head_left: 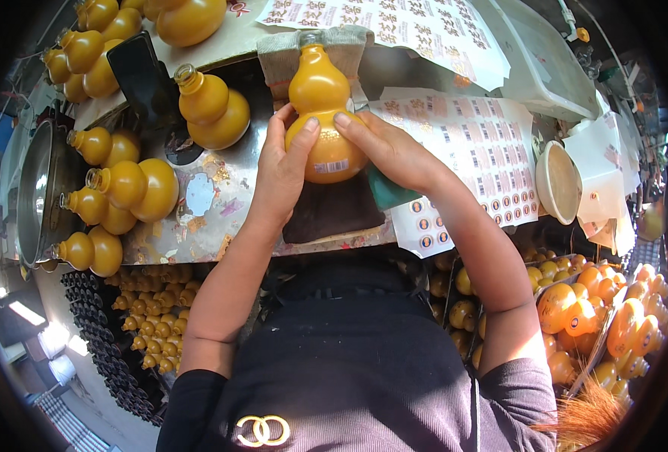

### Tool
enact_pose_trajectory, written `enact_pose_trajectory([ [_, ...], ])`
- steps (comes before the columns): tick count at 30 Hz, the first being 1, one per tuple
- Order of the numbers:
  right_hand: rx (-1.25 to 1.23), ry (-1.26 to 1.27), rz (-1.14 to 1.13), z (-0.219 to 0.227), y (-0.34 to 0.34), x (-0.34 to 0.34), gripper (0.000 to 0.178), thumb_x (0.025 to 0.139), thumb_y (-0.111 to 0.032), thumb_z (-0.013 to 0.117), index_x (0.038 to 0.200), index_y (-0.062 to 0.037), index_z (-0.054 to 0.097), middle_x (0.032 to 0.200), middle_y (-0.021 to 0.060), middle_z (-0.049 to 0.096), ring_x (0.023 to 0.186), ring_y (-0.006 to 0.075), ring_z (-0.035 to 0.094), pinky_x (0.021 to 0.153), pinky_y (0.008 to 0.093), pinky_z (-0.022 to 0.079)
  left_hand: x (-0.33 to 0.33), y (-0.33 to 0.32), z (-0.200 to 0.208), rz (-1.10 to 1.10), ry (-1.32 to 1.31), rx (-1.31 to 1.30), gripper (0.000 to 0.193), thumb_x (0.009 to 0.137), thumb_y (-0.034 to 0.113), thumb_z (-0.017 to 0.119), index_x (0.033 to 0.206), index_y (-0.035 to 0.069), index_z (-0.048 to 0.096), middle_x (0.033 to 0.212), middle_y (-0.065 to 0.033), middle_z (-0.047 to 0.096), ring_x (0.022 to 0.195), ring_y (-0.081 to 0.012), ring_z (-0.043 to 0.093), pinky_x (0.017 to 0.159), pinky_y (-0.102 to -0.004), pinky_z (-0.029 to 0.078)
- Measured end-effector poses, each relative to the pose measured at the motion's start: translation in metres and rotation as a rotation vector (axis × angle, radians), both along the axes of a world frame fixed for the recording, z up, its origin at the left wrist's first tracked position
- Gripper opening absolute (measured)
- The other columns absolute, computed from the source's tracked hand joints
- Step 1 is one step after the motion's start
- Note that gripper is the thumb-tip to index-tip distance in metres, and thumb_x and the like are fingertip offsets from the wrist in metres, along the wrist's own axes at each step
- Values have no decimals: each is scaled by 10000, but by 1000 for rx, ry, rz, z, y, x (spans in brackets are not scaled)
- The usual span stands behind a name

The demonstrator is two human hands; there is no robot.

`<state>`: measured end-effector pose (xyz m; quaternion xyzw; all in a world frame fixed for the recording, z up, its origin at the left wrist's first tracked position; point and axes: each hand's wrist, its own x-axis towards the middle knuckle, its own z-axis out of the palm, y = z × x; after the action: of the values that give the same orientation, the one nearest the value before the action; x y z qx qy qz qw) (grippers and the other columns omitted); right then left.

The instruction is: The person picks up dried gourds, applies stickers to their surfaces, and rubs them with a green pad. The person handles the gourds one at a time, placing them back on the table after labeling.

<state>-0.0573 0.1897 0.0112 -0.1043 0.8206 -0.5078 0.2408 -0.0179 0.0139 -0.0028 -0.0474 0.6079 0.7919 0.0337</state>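
A glossy yellow gourd-shaped bottle lies on its side on a folded cloth, its clear neck pointing away from me. My left hand grips its wide lower bulb from the left, thumb on top. From the right, my right hand holds the same bulb, its thumb pressing near the middle. Between the hands a small barcode label sits on the bulb, with faint printing above it. Under the near end of the bottle lies a dark brown pad.
Sticker sheets lie right of the bottle, near a round bowl and a clear plastic tub. Several yellow gourd bottles, a black phone and a metal pan stand left. Crates of gourd bottles sit below the table.
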Motion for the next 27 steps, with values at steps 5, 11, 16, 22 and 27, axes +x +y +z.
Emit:
enact_pose_trajectory([
  [5, -36, 31, -64, 2, -1, 6, 915, 860, -728, 395, 1243, 99, 476, 1140, 276, 601, 1116, 343, 580, 967, 356, 414, 1, -11, 0, -89, 16, -6, 714, 934, 396, 564, 1427, -27, 267, 1389, -154, 400, 1273, -205, 411, 1055, -310, 330],
  [11, -44, 28, -81, 3, -2, 22, 803, 892, -663, 441, 1267, 46, 467, 1145, 250, 602, 1121, 321, 576, 967, 345, 412, 7, -16, -8, -167, 140, -191, 814, 943, 473, 528, 1472, -35, 175, 1445, -158, 345, 1333, -223, 349, 1093, -316, 271],
  [16, -110, -20, -117, -6, -2, 21, 757, 906, -632, 456, 1266, 34, 475, 1143, 215, 608, 1108, 283, 581, 964, 333, 412, 5, -24, -12, -220, 139, -131, 831, 954, 500, 484, 1484, -36, 134, 1474, -162, 310, 1375, -225, 292, 1120, -315, 215],
  [22, -367, -273, -297, 6, 2, 23, 570, 931, -494, 503, 1215, 0, 528, 1095, 128, 621, 1000, 213, 602, 894, 290, 446, 0, -30, -19, -239, 77, -17, 892, 935, 540, 488, 1494, -29, 89, 1483, -158, 300, 1379, -225, 294, 1122, -317, 219],
  [27, -727, -228, -455, 15, 32, 30, 211, 844, -164, 580, 1027, -60, 561, 914, 33, 606, 819, 95, 589, 730, 231, 480, 8, -25, -3, -305, 206, -138, 983, 864, 435, 660, 1498, -20, 61, 1439, -158, 356, 1329, -228, 377, 1088, -320, 298],
])
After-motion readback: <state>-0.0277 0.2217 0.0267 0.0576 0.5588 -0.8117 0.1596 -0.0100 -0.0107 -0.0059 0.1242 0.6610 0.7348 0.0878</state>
